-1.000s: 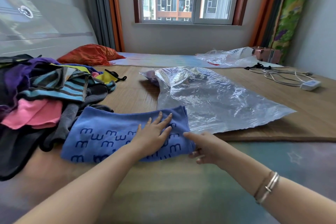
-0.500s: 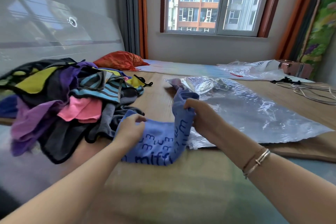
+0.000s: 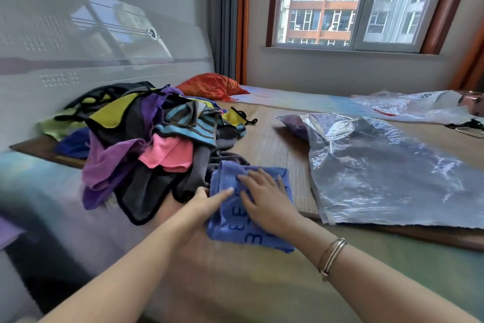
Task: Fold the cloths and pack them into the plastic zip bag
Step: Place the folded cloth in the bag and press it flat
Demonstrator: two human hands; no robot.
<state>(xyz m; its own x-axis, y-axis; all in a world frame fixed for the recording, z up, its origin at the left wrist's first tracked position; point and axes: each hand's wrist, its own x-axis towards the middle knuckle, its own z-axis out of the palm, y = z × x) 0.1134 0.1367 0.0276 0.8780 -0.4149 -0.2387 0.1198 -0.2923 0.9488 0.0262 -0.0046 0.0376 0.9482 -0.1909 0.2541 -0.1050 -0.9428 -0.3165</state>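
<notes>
Right hand lies flat, fingers spread, on the folded blue towel beside the clothes pile, left hand fingers straight at its edge; soft, light, floppy — best pinched by the corners.

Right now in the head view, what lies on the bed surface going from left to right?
Heap of mixed coloured cloths → folded blue towel with dark lettering, under both hands → large clear plastic zip bag lying flat.
</notes>
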